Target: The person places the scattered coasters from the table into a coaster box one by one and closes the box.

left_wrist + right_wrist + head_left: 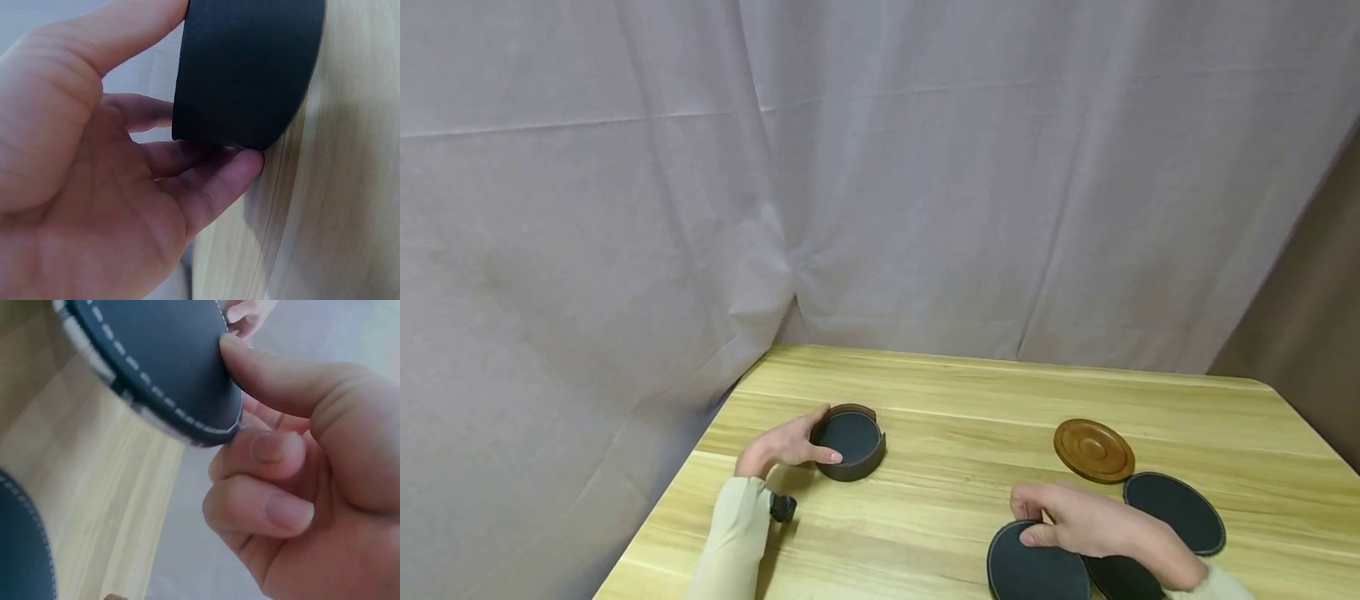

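Note:
At the left of the table my left hand [790,442] grips a round dark brown coaster holder [868,468], thumb over its near rim and fingers round its side. A black coaster [848,437] lies inside the holder. The left wrist view shows the holder's dark wall [247,75] between thumb and fingers. At the lower right my right hand [1090,521] pinches the edge of a black round coaster with pale stitching [1033,567]. In the right wrist view that coaster [165,359] is tilted above the table, held between thumb and curled fingers.
Another black coaster [1176,512] lies right of my right hand, and one more [1123,579] is partly hidden beneath that wrist. Behind them is a round brown wooden coaster [1093,450]. A grey curtain [925,208] hangs along the far edge of the wooden table [940,408].

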A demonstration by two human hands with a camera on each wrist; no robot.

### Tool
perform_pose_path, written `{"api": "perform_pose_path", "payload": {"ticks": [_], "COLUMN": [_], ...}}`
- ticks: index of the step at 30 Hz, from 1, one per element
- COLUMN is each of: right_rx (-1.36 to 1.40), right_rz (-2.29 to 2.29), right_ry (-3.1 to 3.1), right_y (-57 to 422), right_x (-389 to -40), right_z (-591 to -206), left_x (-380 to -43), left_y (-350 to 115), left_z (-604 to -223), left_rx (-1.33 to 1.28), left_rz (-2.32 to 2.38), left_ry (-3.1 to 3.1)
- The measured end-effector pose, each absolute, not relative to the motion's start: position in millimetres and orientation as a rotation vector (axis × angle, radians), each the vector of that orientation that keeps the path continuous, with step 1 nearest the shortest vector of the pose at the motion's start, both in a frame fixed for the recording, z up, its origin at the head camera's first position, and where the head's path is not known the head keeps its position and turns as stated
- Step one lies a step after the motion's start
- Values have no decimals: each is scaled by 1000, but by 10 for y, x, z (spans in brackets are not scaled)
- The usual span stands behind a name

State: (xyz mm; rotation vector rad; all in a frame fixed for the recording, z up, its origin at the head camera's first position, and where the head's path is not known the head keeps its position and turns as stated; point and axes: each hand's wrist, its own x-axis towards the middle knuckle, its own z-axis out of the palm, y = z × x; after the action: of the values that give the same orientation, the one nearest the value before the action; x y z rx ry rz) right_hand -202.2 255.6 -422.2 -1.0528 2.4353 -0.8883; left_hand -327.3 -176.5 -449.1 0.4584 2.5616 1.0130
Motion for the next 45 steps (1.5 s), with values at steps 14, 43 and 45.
{"api": "perform_pose_path", "payload": {"ticks": [14,43,45], "right_rx": [-1314,-916,-906], "right_rz": [-950,-1202,-1224], "right_ry": [2480,2605,2612], "right_y": [2460,1926,1884], "right_x": [-2109,-2516,-2537], "right_z": [-4132,-3988,-3985], "left_x": [-3247,-3271,-3271], "left_y": [-1759,-1771,-1768], "left_z": [-4497,-4497,-4489], "left_rx": [461,481,486], "left_rz": [1041,1040,1035], "left_ry": [2549,2548,2550]}}
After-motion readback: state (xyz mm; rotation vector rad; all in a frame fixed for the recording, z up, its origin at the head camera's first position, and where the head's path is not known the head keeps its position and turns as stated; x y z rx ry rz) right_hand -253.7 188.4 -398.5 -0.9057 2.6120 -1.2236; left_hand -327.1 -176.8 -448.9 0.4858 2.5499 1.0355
